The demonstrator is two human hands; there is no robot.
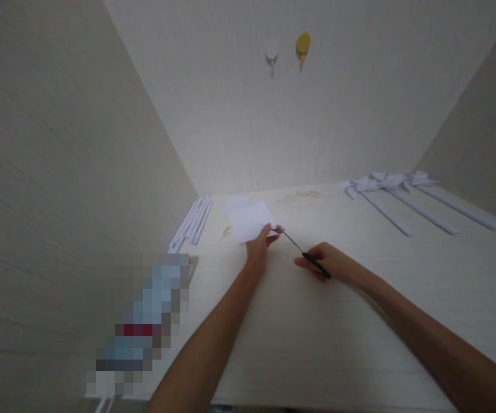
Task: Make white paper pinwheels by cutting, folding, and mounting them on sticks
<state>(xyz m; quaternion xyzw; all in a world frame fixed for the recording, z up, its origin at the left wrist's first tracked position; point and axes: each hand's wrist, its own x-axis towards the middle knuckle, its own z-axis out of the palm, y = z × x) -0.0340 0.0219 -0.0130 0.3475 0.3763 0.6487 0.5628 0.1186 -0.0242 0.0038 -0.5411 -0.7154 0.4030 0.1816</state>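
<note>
My left hand (261, 244) pinches the near right edge of a white sheet of paper (252, 221), with the thumb on top. My right hand (323, 261) is wrapped around the black handles of a pair of scissors (315, 264). The scissors' blades point away to the left and reach the paper's edge beside my left fingertips. Whether the blades are parted around the paper is too small to tell. Another white sheet (235, 203) lies partly under the held paper, farther back.
Rolled white paper tubes (194, 221) are bunched at the left. Several paper tubes with folded paper tops (396, 203) lie at the right. Rubber-band-like loops (307, 194) sit near the back wall, with thin yellowish pieces (225, 232) by the paper. Two hooks (303, 45) hang above.
</note>
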